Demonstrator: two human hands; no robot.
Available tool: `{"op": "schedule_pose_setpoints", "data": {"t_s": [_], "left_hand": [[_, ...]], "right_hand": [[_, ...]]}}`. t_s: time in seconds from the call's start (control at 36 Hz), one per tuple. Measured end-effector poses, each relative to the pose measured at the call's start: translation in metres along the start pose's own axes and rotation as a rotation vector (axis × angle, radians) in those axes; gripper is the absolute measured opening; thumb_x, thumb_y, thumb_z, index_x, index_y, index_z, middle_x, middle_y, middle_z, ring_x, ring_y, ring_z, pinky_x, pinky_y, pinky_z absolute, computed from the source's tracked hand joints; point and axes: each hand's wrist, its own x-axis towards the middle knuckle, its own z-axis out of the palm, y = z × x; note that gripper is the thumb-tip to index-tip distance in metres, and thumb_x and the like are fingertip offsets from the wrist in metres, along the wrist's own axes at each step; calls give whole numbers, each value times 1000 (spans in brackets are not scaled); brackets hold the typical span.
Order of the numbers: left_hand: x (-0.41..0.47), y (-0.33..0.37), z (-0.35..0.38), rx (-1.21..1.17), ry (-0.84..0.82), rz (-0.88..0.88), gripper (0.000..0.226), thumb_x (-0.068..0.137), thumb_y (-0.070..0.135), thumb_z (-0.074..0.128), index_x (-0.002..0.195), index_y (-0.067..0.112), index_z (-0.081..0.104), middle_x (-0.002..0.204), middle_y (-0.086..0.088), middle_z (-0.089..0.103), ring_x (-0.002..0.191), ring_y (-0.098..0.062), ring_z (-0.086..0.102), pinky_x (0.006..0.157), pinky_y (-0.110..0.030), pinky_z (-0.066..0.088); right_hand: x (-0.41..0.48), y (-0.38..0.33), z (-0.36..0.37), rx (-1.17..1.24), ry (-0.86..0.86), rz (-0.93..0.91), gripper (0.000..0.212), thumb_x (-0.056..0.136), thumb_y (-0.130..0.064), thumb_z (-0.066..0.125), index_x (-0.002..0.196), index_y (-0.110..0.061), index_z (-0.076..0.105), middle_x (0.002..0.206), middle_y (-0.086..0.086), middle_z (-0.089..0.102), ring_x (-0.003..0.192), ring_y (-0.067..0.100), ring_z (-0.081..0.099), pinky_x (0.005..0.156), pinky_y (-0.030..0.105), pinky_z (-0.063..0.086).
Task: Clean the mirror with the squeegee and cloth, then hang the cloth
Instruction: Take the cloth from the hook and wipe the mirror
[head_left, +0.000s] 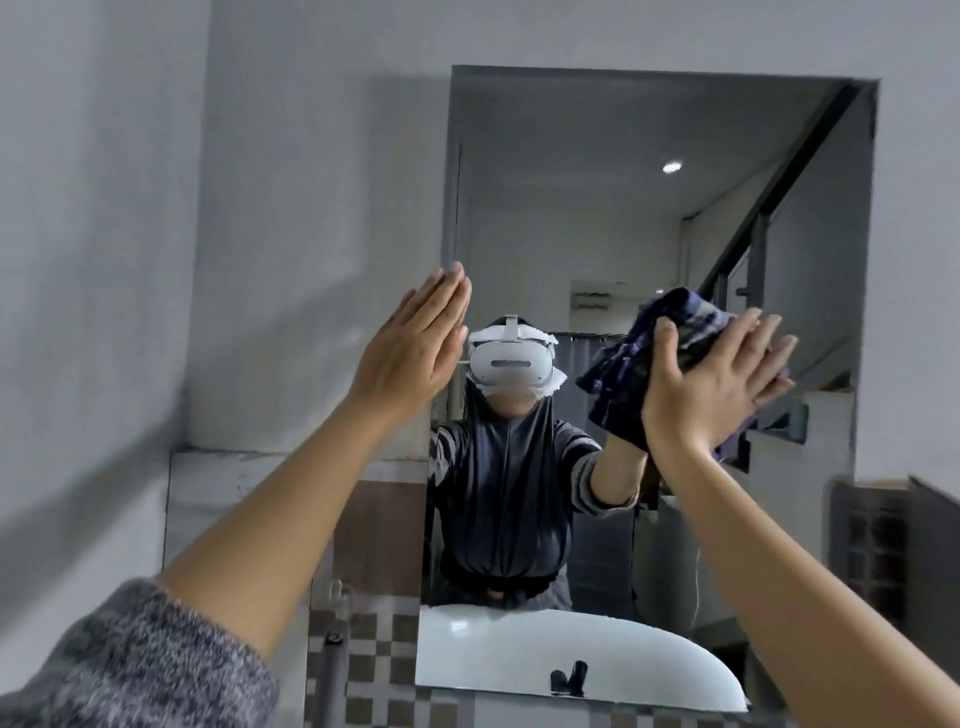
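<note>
Dark blue cloth (623, 374) pinned flat on the mirror (597, 208) by right hand (711, 384), fingers (748, 332) spread for even wiping pressure — left hand (410, 353), fingers together, likely bracing at mirror's left edge.

No legible text, label, brand or number on the mirror (623, 130) or elsewhere.

The scene is lit dimly in a cool grey cast, one round ceiling lamp (671, 167) being seen as a bright spot in the mirror (597, 208) (its glare is mild), while soft shadows are thrown on the left-side wall (104, 260) and lines are bent and blurred towards the edges.
</note>
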Motion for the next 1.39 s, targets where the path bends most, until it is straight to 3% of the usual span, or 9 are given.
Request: {"op": "schedule_pose_setpoints", "data": {"t_s": [0.28,0.44,0.58,0.69,0.89,1.06,1.22,1.31,1.39], "left_hand": [[37,-5,-24,-31,41,80,48,99,27,32,143,8,27,152,-8,24,140,-15,20,115,-28,18],[35,0,-23,-50,48,47,50,98,31,27,142,8,30,151,-8,26,139,-15,23,114,-24,16],[31,11,-24,-71,75,4,46,99,23,35,142,7,30,152,-7,25,140,-16,22,114,-24,16],[28,23,-20,-106,103,-75,47,99,21,39,142,7,29,153,-6,23,141,-17,20,114,-28,19],[18,39,1,-131,119,-156,55,97,33,26,143,5,24,154,-10,19,143,-19,14,111,-8,-1],[13,49,6,-199,117,-186,53,99,26,32,144,2,19,155,-11,14,143,-19,8,110,-7,-2],[10,46,2,-222,83,-162,57,96,30,29,144,3,16,155,-11,10,142,-14,3,106,-2,-4],[7,44,-1,-241,63,-136,56,98,22,39,145,3,15,156,-11,8,142,-15,3,107,-3,-4],[7,42,-4,-243,63,-106,57,97,20,43,144,2,16,155,-13,10,143,-19,6,109,-6,-2]], "right_hand": [[-54,-70,24,-79,-162,-456,82,88,-61,34,148,-14,2,158,6,-2,144,23,-10,108,33,-24],[-87,-49,21,-167,-374,-927,77,88,-61,32,146,-12,20,155,8,18,144,23,5,118,41,0],[-51,17,-8,-366,-444,-1265,78,86,-65,35,146,-17,22,155,4,20,144,20,10,118,41,8],[-3,60,-38,-435,-396,-1130,81,85,-68,30,147,-18,17,156,3,17,144,18,5,118,40,3],[10,112,-56,-225,-165,-357,82,84,-64,30,148,-18,5,157,3,4,144,17,-5,112,25,-20],[-48,96,-33,40,50,227,81,85,-58,37,147,-12,13,157,6,11,144,25,2,114,43,-6],[-102,36,3,122,45,136,82,83,-59,37,146,-10,20,155,9,16,144,26,6,114,40,-9],[-126,4,17,84,-49,-47,80,85,-59,38,146,-11,18,156,8,15,144,24,3,113,33,-15],[-148,-18,25,39,-196,-319,79,87,-57,41,147,-11,16,155,7,11,143,21,0,115,36,-12]]}}
